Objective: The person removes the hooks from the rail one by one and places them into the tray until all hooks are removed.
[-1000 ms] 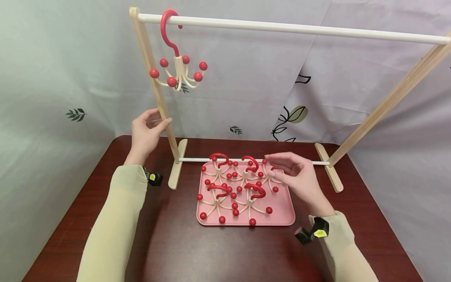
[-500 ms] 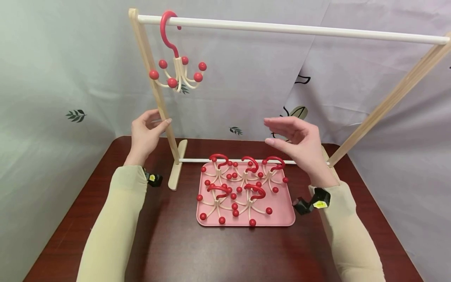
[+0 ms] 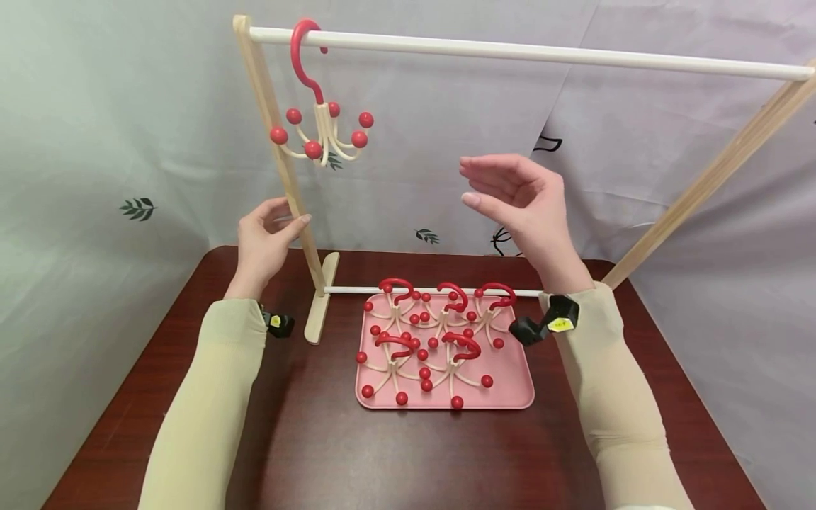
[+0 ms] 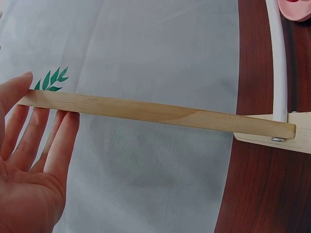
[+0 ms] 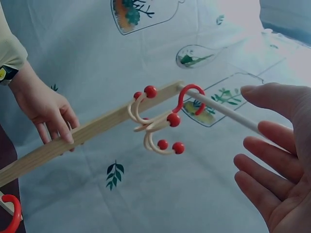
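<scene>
My left hand (image 3: pixel 263 237) pinches the left wooden post (image 4: pixel 146 110) of a rack, with the thumb on one side and the fingers on the other. Empty, my right hand (image 3: pixel 525 198) is raised in mid-air below the white top bar (image 3: pixel 510 53), its fingers extended and its thumb apart from them. A six-armed hook hanger (image 3: pixel 323 120) with red ball tips hangs by its red hook near the bar's left end. In the right wrist view the same hanger (image 5: pixel 173 120) hangs beyond the right fingers, apart from them. Several similar hangers stand on a pink tray (image 3: pixel 510 386).
The rack's low white crossbar (image 3: pixel 350 290) runs behind the tray, and its left foot (image 3: pixel 319 304) rests on the dark red-brown table (image 3: pixel 357 453). Pale patterned cloth (image 3: pixel 408 191) hangs behind. The right post (image 3: pixel 714 177) leans outward in the head view.
My right hand has risen from beside the tray's back-right hanger to mid-air, leaving that hanger on the tray. My left hand stays on the post.
</scene>
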The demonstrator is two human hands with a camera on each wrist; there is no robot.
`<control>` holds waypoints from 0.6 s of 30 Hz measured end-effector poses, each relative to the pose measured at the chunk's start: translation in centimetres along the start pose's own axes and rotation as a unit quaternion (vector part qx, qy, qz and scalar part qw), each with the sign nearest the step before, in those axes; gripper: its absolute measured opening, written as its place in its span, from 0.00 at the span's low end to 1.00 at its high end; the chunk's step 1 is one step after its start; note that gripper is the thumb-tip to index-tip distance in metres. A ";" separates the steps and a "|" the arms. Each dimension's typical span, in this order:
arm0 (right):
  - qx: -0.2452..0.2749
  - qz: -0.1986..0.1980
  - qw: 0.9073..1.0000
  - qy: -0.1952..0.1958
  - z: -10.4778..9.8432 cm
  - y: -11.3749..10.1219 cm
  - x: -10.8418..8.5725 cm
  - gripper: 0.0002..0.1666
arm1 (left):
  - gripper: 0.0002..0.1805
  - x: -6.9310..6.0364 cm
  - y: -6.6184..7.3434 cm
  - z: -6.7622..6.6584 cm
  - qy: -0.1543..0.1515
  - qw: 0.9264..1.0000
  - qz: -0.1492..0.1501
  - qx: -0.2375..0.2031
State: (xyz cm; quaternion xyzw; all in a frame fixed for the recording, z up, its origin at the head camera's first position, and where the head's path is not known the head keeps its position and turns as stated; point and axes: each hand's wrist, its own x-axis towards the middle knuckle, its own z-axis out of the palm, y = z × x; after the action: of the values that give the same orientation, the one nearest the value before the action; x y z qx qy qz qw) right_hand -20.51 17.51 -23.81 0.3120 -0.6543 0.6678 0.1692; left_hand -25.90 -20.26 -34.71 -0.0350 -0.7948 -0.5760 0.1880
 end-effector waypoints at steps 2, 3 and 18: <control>-0.007 -0.004 1.000 -0.002 0.3 0.0 0.6 0.22 | 0.25 -0.1 0.0 0.0 0.000 1.000 0.000 -0.002; -0.010 -0.003 1.000 -0.003 0.4 0.0 0.8 0.21 | 0.25 -0.1 0.0 0.0 0.000 1.000 -0.001 -0.002; 0.006 0.002 1.000 -0.010 4.9 -3.8 4.0 0.18 | 0.25 -0.1 0.3 0.0 -0.002 1.000 -0.006 -0.001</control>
State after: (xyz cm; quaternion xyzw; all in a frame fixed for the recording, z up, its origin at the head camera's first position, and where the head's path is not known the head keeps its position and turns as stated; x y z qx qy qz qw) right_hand -20.13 12.29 -18.53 0.3182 -0.6526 0.6687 0.1601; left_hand -25.71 -20.16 -34.51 -0.0316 -0.7948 -0.5776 0.1835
